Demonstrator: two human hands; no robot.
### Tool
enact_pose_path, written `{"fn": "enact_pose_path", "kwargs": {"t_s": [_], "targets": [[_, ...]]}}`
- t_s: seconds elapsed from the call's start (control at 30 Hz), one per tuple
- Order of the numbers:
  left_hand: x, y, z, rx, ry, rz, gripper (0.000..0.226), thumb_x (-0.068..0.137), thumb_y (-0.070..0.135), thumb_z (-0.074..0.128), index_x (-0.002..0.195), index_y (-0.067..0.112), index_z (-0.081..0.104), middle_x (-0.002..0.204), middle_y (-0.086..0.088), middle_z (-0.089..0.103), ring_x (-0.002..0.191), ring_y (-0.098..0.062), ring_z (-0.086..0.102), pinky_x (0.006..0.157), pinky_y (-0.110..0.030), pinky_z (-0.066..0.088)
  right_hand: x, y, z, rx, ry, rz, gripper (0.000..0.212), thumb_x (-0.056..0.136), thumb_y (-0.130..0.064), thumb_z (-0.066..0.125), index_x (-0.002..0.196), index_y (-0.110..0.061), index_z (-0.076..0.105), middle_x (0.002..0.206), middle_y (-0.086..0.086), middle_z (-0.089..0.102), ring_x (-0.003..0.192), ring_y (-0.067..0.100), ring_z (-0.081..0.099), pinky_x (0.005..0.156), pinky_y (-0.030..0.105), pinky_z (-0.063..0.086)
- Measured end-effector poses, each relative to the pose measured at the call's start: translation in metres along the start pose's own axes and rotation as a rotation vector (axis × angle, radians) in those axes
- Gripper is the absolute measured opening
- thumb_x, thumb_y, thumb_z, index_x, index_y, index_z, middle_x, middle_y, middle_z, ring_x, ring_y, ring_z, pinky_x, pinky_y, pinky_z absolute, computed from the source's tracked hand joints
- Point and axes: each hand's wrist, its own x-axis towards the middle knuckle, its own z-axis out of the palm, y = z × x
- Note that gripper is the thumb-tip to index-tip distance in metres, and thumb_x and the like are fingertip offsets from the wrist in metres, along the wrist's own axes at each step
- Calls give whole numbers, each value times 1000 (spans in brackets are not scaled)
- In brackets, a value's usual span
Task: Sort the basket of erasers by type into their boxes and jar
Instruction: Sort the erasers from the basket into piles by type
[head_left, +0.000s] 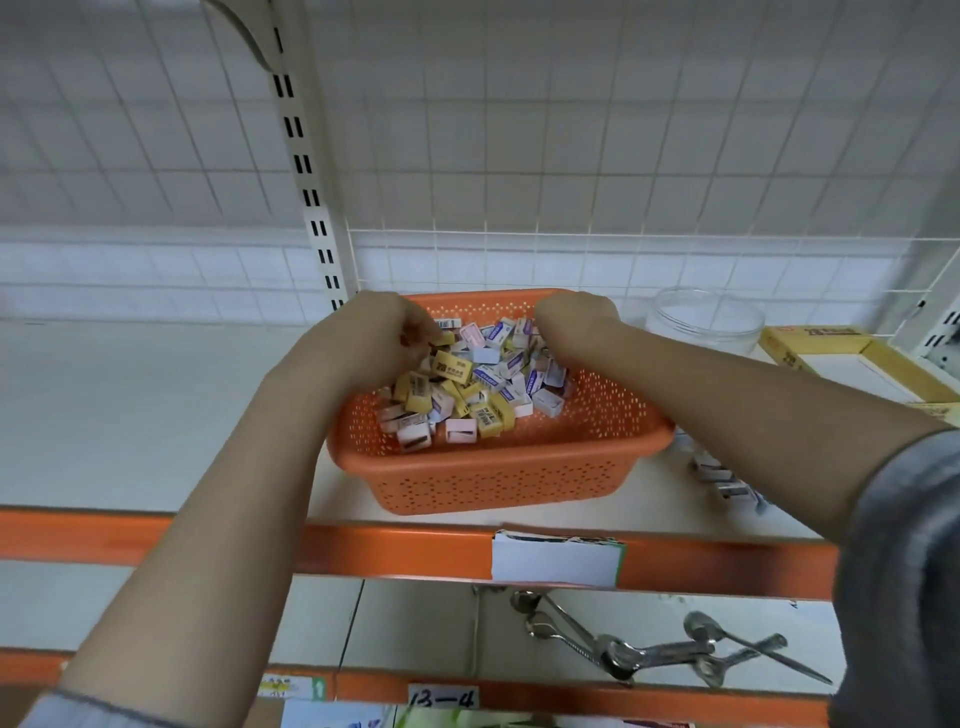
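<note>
Both my hands reach into the orange basket (498, 467) on the shelf (156, 405): my left hand (379, 332) pinches erasers (467, 384) from the pile, my right hand (576, 317) curls into it, grip unclear. Right of it stand a clear jar (701, 319) and yellow box (852, 364). Below my wrists, a tag (441, 699) reads "13-4".

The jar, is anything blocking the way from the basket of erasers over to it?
Nothing visible blocks it. The jar stands open-topped on the shelf just right of the orange basket, and the yellow box lies further right. Only the right hand is nearby, over the erasers.
</note>
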Motion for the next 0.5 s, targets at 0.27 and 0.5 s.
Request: {"fn": "enact_pose_path", "kwargs": {"t_s": [0.27, 0.5], "targets": [[42, 3, 17, 205, -208, 89, 37, 80, 22, 72, 116, 26, 65, 118, 6, 63, 105, -14, 58, 90, -34, 48, -8, 11, 2, 159, 138, 133, 11, 83, -2, 57, 92, -5, 59, 86, 3, 56, 76, 23, 53, 63, 30, 41], [53, -3, 25, 293, -237, 92, 44, 73, 32, 78, 114, 29, 64, 112, 7, 63, 100, -15, 55, 89, -36, 47, -37, 35, -4, 824, 368, 230, 8, 80, -18, 67, 87, -19, 68, 84, -1, 65, 73, 9, 59, 64, 20, 46]]}}
